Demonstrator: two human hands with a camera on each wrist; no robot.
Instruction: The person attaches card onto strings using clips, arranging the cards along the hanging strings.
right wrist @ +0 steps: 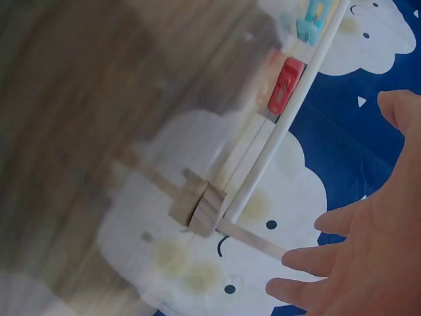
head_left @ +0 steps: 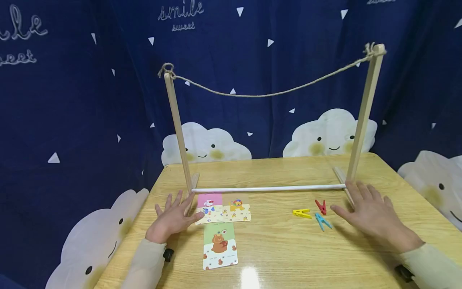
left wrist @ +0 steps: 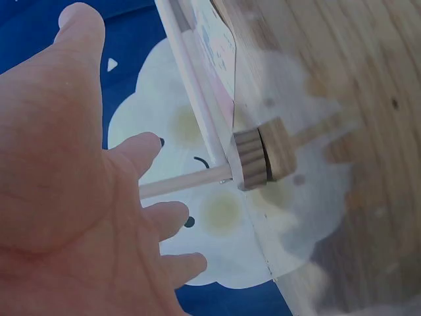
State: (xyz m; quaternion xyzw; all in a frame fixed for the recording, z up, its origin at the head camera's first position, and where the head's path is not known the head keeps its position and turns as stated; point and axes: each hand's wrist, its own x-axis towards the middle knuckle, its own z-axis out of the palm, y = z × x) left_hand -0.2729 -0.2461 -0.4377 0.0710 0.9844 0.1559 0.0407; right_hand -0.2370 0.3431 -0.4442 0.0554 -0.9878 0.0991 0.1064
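Observation:
My left hand (head_left: 172,220) is spread with its fingers straight, near the foot of the left wooden post (head_left: 178,128). On the other side, my right hand (head_left: 375,214) is also spread, close to the foot of the right wooden post (head_left: 365,114). Neither hand holds anything; I cannot tell whether the fingertips touch the frame. A white rod (head_left: 268,188) joins the posts low down, and a twine string (head_left: 252,96) sags between their tops. Clothespins lie left of my right hand: yellow (head_left: 302,213), red (head_left: 321,207) and blue (head_left: 323,221).
Beside my left hand lie a pink rabbit card (head_left: 209,214) and a tan lion card (head_left: 237,215), with a green bear card (head_left: 220,249) nearer the front. Everything rests on a wooden table (head_left: 274,245). A dark blue curtain (head_left: 267,132) hangs behind it.

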